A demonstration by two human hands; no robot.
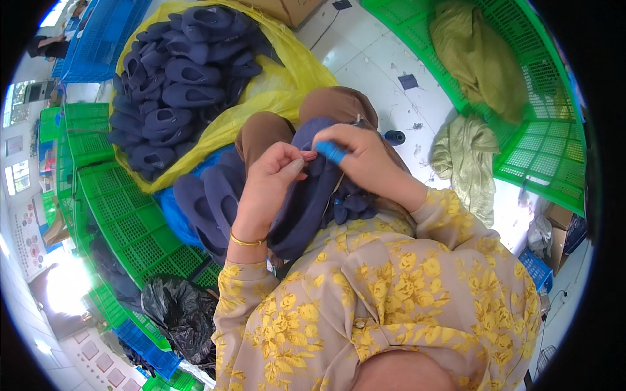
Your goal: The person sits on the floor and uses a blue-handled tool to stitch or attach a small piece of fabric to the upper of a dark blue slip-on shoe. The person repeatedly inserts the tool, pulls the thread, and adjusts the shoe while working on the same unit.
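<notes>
A dark blue slip-on shoe (301, 218) lies across my lap under both hands. Above its upper, my left hand (268, 179) pinches thumb and fingers together; what sits between the tips is too small to name. My right hand (358, 156), a blue wrap around one finger, curls in close beside it with its fingertips partly hidden. A dark, bow-like piece of cloth (321, 164) rests just below the fingers. More small dark blue cloth pieces (352, 205) are gathered in my lap beneath my right wrist. Two similar shoes (207, 202) lean beside my left forearm.
A yellow sack (287, 72) heaped with dark blue shoes (189, 85) stands ahead on the left. Green crates (127, 225) line the left side, near a black plastic bag (179, 313). A thread spool (394, 137) sits on the floor; a green basket (541, 153) holds olive cloth.
</notes>
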